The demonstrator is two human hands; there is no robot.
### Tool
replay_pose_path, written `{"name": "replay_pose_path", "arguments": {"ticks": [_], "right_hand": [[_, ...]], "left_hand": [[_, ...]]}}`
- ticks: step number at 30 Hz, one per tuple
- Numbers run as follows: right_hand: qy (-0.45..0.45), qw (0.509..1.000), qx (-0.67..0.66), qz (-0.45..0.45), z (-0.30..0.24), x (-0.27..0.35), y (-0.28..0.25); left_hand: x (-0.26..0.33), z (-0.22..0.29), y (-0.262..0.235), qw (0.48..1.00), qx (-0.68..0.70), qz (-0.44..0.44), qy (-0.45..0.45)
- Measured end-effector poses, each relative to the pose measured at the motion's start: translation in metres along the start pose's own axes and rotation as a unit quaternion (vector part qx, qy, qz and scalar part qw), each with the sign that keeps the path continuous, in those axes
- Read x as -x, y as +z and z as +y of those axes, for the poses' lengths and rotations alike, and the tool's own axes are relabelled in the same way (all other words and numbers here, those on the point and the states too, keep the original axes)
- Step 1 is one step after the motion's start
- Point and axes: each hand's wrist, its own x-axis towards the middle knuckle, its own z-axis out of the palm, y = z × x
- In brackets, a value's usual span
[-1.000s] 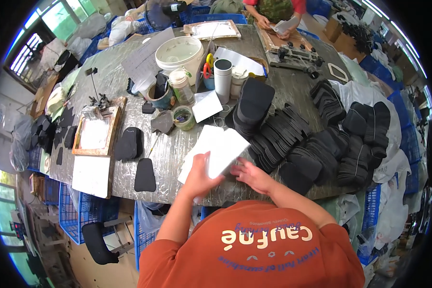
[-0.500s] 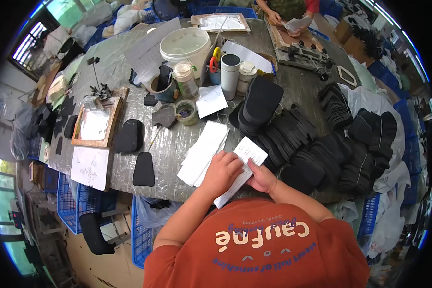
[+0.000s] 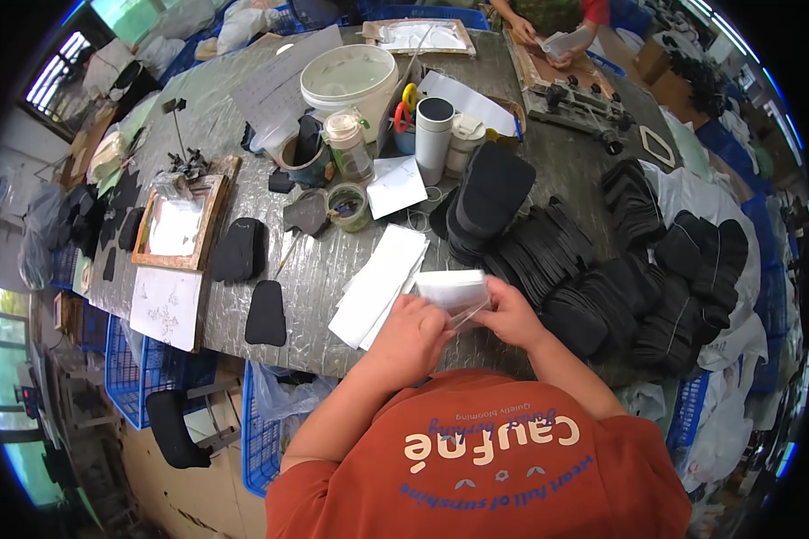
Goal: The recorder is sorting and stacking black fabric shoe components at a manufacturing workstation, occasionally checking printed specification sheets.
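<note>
In front of my chest I hold a bundle of small white sheets (image 3: 449, 287), tilted up and bent, with a thin see-through edge below it. My left hand (image 3: 415, 331) closes on its lower left side, fingers curled. My right hand (image 3: 511, 314) pinches its right end. Just left of the bundle a stack of white folded sheets (image 3: 379, 283) lies on the table (image 3: 324, 269). Right of my hands are piles of black foam pads (image 3: 539, 251) and a taller black stack (image 3: 494, 193). Single black pads (image 3: 266, 313) lie to the left.
A white bucket (image 3: 349, 81), a lidded jar (image 3: 346, 148), a white tumbler (image 3: 433, 139) and scissors (image 3: 403, 112) stand farther back. Wooden-framed screens (image 3: 182, 225) lie on the left. Across the table, a co-worker's hands (image 3: 562, 54) hold something pale over a clamped board (image 3: 571, 99).
The sheets, flat and slanting between my hands before, are now raised and bent, with a translucent edge showing. My right hand has shifted slightly up and right; my left hand stays close by.
</note>
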Motion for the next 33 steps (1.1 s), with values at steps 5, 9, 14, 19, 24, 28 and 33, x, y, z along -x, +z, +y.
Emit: {"name": "replay_pose_path", "arguments": {"ticks": [5,9,14,19,24,28,33], "right_hand": [[0.012,0.947,0.291,-0.134,0.006,0.016,-0.001],[0.037,0.911,0.377,-0.163,0.009,0.015,-0.005],[0.066,0.995,-0.07,-0.004,0.007,-0.001,-0.006],[0.08,0.942,-0.321,0.062,0.029,-0.002,-0.003],[0.106,0.887,-0.442,0.081,0.056,0.0,0.017],[0.105,0.89,-0.439,0.058,0.073,0.001,0.013],[0.172,0.869,-0.451,0.108,0.116,0.002,-0.004]], "left_hand": [[0.033,-0.016,-0.004,0.956,0.155,0.049,-0.245],[0.063,-0.09,-0.009,0.865,0.148,0.269,-0.397],[0.099,-0.174,-0.003,0.907,-0.148,0.149,-0.366],[0.066,-0.135,-0.006,0.903,-0.134,0.084,-0.401],[0.028,-0.071,0.009,0.91,0.322,-0.07,-0.251],[0.027,-0.066,0.006,0.881,0.293,-0.155,-0.337],[0.035,-0.08,0.026,0.87,0.19,-0.274,-0.364]]}}
